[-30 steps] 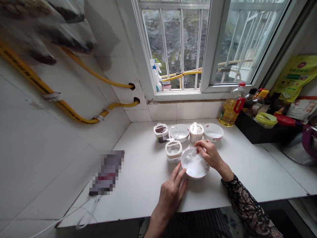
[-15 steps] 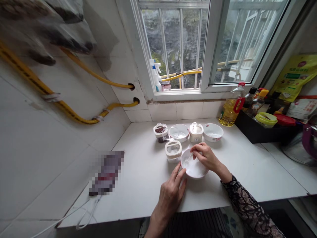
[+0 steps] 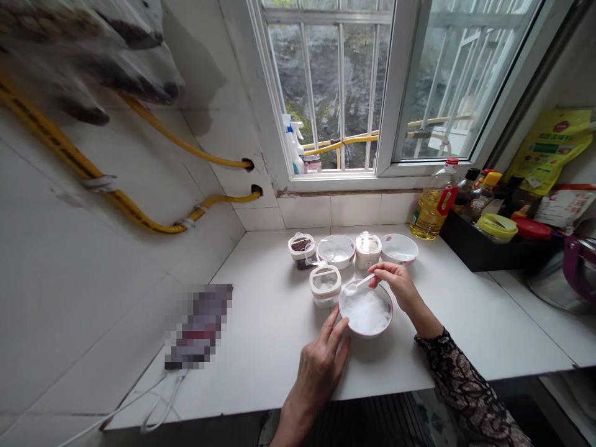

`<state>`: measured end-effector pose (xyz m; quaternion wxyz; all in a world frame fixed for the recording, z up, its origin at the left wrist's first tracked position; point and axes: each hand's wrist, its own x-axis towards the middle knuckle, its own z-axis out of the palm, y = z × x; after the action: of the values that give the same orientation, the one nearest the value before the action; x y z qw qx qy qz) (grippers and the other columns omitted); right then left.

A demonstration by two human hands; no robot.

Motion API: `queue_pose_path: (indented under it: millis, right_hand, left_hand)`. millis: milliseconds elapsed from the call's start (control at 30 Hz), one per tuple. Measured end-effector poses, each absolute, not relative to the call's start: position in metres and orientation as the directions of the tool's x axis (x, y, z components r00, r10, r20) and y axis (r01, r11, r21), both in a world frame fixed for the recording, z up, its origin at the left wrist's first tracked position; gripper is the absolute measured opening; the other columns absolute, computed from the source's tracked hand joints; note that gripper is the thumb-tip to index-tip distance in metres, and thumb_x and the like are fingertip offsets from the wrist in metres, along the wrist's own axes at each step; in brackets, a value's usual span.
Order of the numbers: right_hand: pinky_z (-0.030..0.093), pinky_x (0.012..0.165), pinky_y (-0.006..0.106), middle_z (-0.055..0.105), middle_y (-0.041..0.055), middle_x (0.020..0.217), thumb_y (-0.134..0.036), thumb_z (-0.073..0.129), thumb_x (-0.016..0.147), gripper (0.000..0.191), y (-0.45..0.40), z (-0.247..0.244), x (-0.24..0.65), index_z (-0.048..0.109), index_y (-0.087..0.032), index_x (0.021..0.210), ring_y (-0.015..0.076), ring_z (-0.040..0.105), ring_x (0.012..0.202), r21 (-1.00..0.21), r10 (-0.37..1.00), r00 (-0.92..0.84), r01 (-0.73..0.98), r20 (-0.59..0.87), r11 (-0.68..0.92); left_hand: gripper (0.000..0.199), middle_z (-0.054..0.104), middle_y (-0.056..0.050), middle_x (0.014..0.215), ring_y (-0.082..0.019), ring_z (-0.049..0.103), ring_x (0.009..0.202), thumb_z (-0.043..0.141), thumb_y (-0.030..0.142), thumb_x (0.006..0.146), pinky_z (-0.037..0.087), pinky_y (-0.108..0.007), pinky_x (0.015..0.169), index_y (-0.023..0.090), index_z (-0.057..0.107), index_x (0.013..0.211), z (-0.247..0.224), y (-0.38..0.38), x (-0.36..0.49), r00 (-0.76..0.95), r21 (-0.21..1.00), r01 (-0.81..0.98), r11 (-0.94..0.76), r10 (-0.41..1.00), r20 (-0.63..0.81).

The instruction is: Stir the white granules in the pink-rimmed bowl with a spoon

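Pinched in the fingers of my right hand [image 3: 395,287] is a small white spoon [image 3: 358,285], its scoop end over the left side of a bowl. That white bowl [image 3: 365,335] has a reddish rim and holds a heap of white grains [image 3: 367,308]. My left hand [image 3: 323,357] grips the bowl at its near left edge, thumb and fingers against the rim. Touching or very near the bowl on the left is a lidded jar [image 3: 326,288] with white contents; its clear lid stands raised toward the back.
Behind stand a jar of dark red-brown beans [image 3: 302,248], a white bowl [image 3: 336,251], a jar with pale contents [image 3: 368,251] and another bowl [image 3: 399,249]. An oil bottle [image 3: 431,211] and a black condiment box [image 3: 479,245] stand at right. Left lies a blurred-out item [image 3: 200,329] with a cable.
My right hand has lifted slightly and shifted right, bringing the spoon up from the bowl toward its rim. My left hand stays at the bowl.
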<state>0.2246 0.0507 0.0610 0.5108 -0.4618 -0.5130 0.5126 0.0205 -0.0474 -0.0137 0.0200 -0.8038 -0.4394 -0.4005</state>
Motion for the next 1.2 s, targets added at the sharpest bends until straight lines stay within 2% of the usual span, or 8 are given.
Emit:
queue_pose_path:
  millis: [167, 300, 367, 433, 533, 767, 1000, 1200]
  right_hand:
    - [0.055, 0.074, 0.036, 0.074, 0.0040, 0.065, -0.039, 0.066, 0.074, 0.024, 0.052, 0.063, 0.213, 0.069, -0.017, 0.082, 0.0195, 0.069, 0.065, -0.987, 0.989, -0.058, -0.098, 0.133, 0.127]
    - [0.055, 0.076, 0.036, 0.077, 0.0057, 0.078, -0.034, 0.056, 0.088, 0.019, 0.046, 0.064, 0.199, 0.066, -0.019, 0.094, 0.0210, 0.073, 0.076, -0.931, 0.932, -0.052, 0.051, 0.358, 0.360]
    - [0.053, 0.082, 0.038, 0.078, 0.0068, 0.085, -0.027, 0.050, 0.093, 0.017, 0.043, 0.064, 0.195, 0.066, -0.020, 0.099, 0.0207, 0.072, 0.080, -0.809, 0.839, -0.131, 0.222, 0.529, 0.545]
    - [0.048, 0.091, 0.042, 0.078, 0.0060, 0.086, -0.018, 0.047, 0.095, 0.019, 0.041, 0.064, 0.192, 0.066, -0.021, 0.098, 0.0198, 0.071, 0.078, -0.597, 0.699, -0.293, 0.369, 0.652, 0.712]
    - [0.043, 0.098, 0.045, 0.077, 0.0037, 0.083, -0.010, 0.046, 0.093, 0.023, 0.040, 0.065, 0.194, 0.066, -0.022, 0.097, 0.0183, 0.069, 0.074, -0.385, 0.561, -0.431, 0.431, 0.707, 0.816]
    - [0.048, 0.079, 0.037, 0.070, -0.0001, 0.062, -0.012, 0.050, 0.084, 0.019, 0.040, 0.064, 0.221, 0.066, -0.022, 0.082, 0.0215, 0.064, 0.073, -0.525, 0.673, -0.127, 0.527, 0.729, 0.669]
    - [0.043, 0.092, 0.041, 0.072, 0.0019, 0.068, -0.011, 0.051, 0.081, 0.020, 0.046, 0.049, 0.217, 0.069, -0.021, 0.081, 0.0195, 0.062, 0.069, -0.470, 0.741, -0.347, 0.601, 0.574, 0.646]
    - [0.044, 0.093, 0.040, 0.072, -0.0010, 0.061, -0.009, 0.050, 0.077, 0.024, 0.043, 0.052, 0.212, 0.069, -0.024, 0.076, 0.0197, 0.063, 0.070, -0.625, 0.822, -0.327, 0.536, 0.466, 0.568]
  left_hand:
    - [0.030, 0.062, -0.018, 0.132, -0.021, 0.074, 0.094, 0.041, 0.018, 0.100, 0.061, -0.023, 0.062, 0.018, 0.051, 0.128, -0.014, -0.046, 0.021, 0.291, 0.318, 0.720, -0.617, 0.684, 0.669]
    - [0.030, 0.061, -0.018, 0.133, -0.020, 0.074, 0.095, 0.040, 0.018, 0.100, 0.061, -0.023, 0.065, 0.018, 0.050, 0.129, -0.015, -0.046, 0.021, 0.292, 0.314, 0.718, -0.621, 0.678, 0.675]
    - [0.031, 0.061, -0.018, 0.133, -0.020, 0.073, 0.096, 0.040, 0.017, 0.100, 0.061, -0.023, 0.066, 0.017, 0.050, 0.129, -0.015, -0.046, 0.021, 0.295, 0.307, 0.719, -0.624, 0.673, 0.678]
    - [0.031, 0.061, -0.018, 0.133, -0.020, 0.073, 0.096, 0.039, 0.017, 0.100, 0.062, -0.024, 0.067, 0.017, 0.050, 0.130, -0.015, -0.046, 0.021, 0.297, 0.302, 0.719, -0.626, 0.669, 0.681]
    - [0.033, 0.061, -0.019, 0.133, -0.020, 0.073, 0.096, 0.040, 0.016, 0.100, 0.062, -0.024, 0.068, 0.016, 0.049, 0.131, -0.015, -0.046, 0.021, 0.298, 0.305, 0.716, -0.628, 0.670, 0.680]
    - [0.032, 0.059, -0.017, 0.136, -0.020, 0.074, 0.094, 0.043, 0.017, 0.099, 0.061, -0.023, 0.062, 0.018, 0.050, 0.129, -0.016, -0.047, 0.021, 0.293, 0.320, 0.722, -0.614, 0.690, 0.662]
    - [0.036, 0.057, -0.016, 0.139, -0.020, 0.074, 0.093, 0.044, 0.017, 0.098, 0.061, -0.023, 0.065, 0.021, 0.048, 0.133, -0.019, -0.048, 0.019, 0.301, 0.337, 0.724, -0.602, 0.715, 0.630]
    - [0.033, 0.057, -0.018, 0.139, -0.020, 0.074, 0.092, 0.043, 0.017, 0.099, 0.061, -0.024, 0.064, 0.019, 0.049, 0.132, -0.019, -0.048, 0.019, 0.302, 0.328, 0.720, -0.612, 0.701, 0.646]
